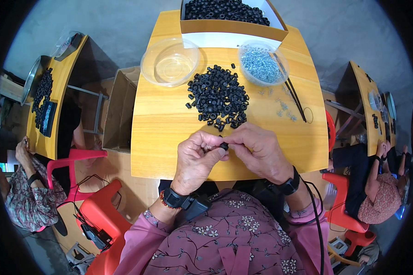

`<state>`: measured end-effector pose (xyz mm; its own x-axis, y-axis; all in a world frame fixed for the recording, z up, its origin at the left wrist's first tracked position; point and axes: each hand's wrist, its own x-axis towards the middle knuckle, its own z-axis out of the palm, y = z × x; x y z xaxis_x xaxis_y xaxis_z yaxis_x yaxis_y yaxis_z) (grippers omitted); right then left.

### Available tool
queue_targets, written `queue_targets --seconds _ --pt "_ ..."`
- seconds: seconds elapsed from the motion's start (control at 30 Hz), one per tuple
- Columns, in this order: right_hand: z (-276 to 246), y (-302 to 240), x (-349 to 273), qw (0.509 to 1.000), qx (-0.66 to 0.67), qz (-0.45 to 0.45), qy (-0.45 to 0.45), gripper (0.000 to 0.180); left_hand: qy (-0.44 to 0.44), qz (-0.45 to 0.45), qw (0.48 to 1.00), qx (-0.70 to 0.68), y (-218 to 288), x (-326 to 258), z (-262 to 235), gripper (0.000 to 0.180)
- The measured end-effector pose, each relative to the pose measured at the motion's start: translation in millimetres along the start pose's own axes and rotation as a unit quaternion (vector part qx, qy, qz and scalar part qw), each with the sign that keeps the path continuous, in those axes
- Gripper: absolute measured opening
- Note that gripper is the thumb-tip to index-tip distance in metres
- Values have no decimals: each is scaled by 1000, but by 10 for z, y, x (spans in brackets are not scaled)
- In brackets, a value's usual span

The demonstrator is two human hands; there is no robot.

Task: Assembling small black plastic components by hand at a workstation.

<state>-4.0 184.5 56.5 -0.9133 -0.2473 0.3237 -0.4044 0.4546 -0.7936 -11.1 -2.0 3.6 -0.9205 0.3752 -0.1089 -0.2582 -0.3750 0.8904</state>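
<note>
Near the table's front edge, my left hand (198,153) pinches a small black plastic part (224,146) between thumb and fingers. My right hand (260,150) meets it there, with thumb and forefinger pressed together at the part. Whatever is between those right fingertips is too small to make out. Just beyond both hands lies a loose pile of small black hollow parts (218,97). Farther right, a transparent tub (261,82) holds many tiny bluish, see-through pieces (260,64). A few such pieces (284,109) are scattered on the wood beside it.
An open box (234,27) full of black parts stands at the table's (160,137) far edge. A transparent bowl (170,64) sits at far left. Two thin dark sticks (293,96) lean on the tub. A cardboard box (119,110) stands left; people work at both sides.
</note>
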Motion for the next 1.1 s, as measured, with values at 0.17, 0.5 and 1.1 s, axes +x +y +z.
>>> queue_targets --seconds 0.17,0.5,1.1 --pt "-4 28 -4 1000 -17 -12 -4 17 17 22 1000 12 3 -11 37 13" --pt "71 50 -16 999 -31 -40 6 15 24 68 996 53 -67 -19 58 12" --pt "128 134 -26 996 75 48 14 14 59 71 996 16 -71 -20 89 15"
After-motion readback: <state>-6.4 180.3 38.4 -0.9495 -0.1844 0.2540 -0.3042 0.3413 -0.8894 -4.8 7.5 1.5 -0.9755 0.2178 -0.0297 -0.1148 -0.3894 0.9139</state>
